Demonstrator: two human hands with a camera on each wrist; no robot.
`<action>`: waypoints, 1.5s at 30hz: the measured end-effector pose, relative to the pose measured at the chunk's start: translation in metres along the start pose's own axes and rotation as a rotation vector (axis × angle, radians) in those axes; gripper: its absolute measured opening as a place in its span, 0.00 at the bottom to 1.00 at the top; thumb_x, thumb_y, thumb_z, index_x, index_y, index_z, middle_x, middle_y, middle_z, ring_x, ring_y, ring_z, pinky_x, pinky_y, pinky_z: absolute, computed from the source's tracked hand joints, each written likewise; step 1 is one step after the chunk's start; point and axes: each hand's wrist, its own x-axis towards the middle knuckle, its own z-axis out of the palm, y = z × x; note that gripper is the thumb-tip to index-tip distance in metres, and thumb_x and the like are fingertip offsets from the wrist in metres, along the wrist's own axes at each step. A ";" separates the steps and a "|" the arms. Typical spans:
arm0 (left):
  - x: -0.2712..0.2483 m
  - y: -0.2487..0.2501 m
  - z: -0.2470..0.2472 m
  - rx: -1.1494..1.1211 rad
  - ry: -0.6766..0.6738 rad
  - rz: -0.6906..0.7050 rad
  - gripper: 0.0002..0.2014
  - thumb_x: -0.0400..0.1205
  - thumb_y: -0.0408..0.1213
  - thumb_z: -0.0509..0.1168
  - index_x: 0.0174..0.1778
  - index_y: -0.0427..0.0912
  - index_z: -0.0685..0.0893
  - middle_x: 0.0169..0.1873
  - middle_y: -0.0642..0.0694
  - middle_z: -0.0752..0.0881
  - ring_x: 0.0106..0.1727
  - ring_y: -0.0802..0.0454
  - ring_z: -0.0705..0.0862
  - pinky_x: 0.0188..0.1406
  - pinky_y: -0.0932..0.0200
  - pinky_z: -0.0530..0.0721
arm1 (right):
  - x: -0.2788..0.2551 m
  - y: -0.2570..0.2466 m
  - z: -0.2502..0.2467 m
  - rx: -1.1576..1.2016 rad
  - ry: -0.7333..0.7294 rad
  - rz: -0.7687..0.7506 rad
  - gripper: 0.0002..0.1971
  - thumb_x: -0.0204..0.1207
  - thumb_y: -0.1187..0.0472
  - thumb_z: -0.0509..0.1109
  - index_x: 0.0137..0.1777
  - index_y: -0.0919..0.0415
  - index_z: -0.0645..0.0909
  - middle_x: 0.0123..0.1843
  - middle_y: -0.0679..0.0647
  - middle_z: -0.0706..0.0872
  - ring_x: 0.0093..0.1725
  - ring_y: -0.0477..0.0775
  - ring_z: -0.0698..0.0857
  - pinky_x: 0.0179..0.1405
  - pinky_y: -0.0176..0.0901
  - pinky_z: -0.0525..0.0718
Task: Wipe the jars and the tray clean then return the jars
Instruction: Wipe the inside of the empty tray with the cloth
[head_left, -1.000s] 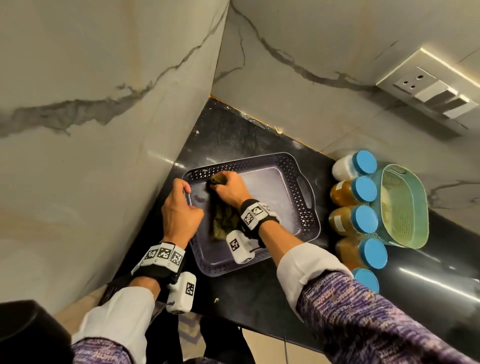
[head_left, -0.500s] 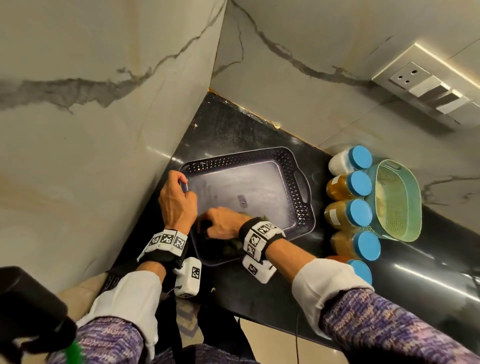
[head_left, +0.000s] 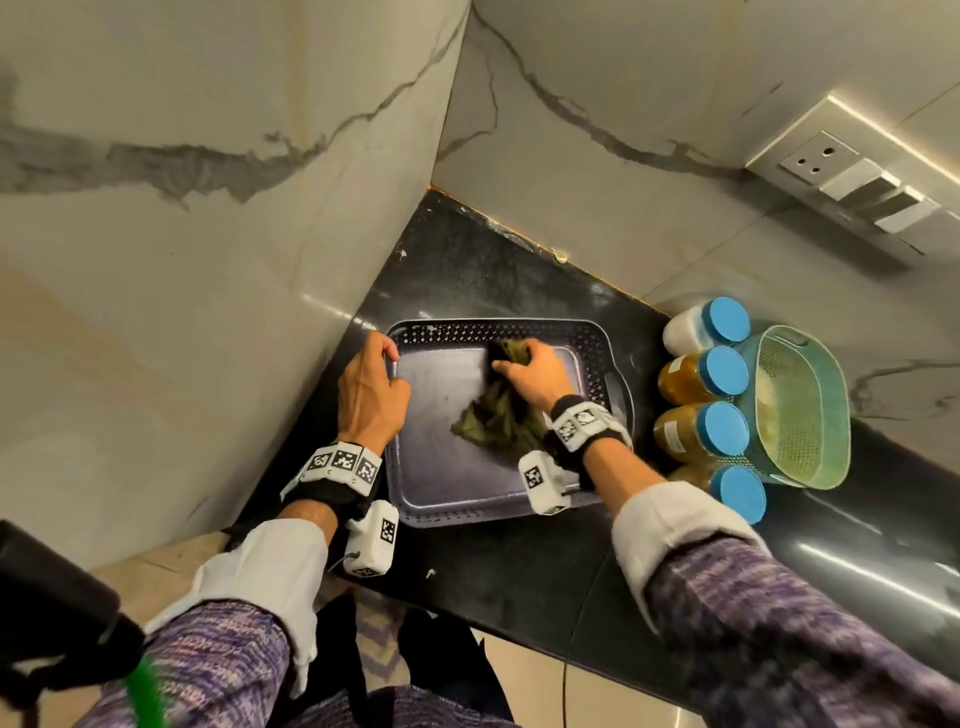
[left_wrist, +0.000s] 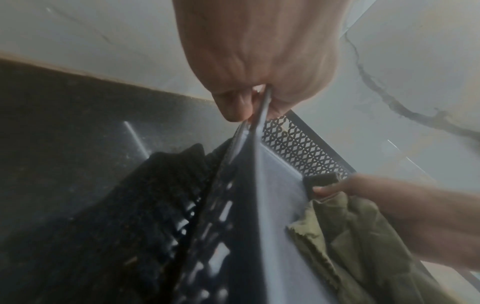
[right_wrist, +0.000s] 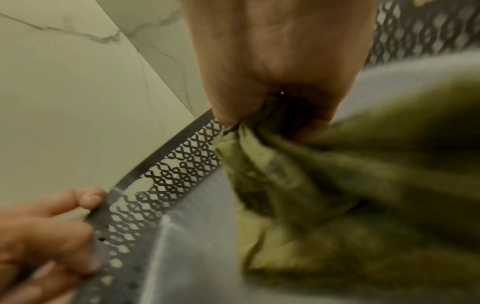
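Note:
A dark grey tray (head_left: 441, 467) with perforated walls lies on the black counter by the wall corner. My left hand (head_left: 371, 395) pinches its left rim (left_wrist: 262, 111), thumb and fingers curled over the edge. My right hand (head_left: 530, 371) grips a crumpled olive-green cloth (head_left: 493, 415) and presses it on the tray floor near the far wall (right_wrist: 182, 164). In the right wrist view the cloth (right_wrist: 337, 174) bunches under the fingers. Several blue-lidded jars (head_left: 722, 374) stand in a row to the right of the tray.
A pale green perforated basket (head_left: 800, 410) sits right of the jars. Marble walls close in at left and behind. A socket panel (head_left: 852, 176) is on the back wall. The counter's front edge (head_left: 519, 639) runs just below the tray.
My right hand swept the cloth from the tray's near left part up to the far middle. The left hand kept its hold on the rim.

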 end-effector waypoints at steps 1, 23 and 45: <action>0.001 -0.001 0.000 0.005 -0.011 0.005 0.14 0.72 0.19 0.62 0.50 0.38 0.76 0.34 0.45 0.75 0.37 0.40 0.73 0.37 0.50 0.67 | 0.005 0.001 0.014 -0.003 0.015 0.037 0.16 0.79 0.58 0.79 0.64 0.62 0.85 0.61 0.61 0.92 0.63 0.63 0.88 0.62 0.50 0.83; 0.005 0.006 -0.006 0.036 -0.032 -0.018 0.14 0.74 0.19 0.63 0.52 0.38 0.79 0.41 0.40 0.83 0.46 0.31 0.83 0.41 0.49 0.72 | -0.099 0.001 0.028 -0.470 -0.779 -0.300 0.15 0.74 0.65 0.76 0.60 0.59 0.90 0.55 0.61 0.94 0.54 0.62 0.90 0.56 0.49 0.87; 0.001 0.006 -0.007 0.026 -0.007 -0.040 0.17 0.71 0.20 0.66 0.51 0.40 0.74 0.43 0.40 0.82 0.42 0.40 0.77 0.42 0.49 0.70 | -0.039 -0.055 0.077 -0.506 -0.276 -0.639 0.31 0.66 0.63 0.77 0.73 0.55 0.81 0.65 0.59 0.89 0.58 0.69 0.89 0.50 0.56 0.90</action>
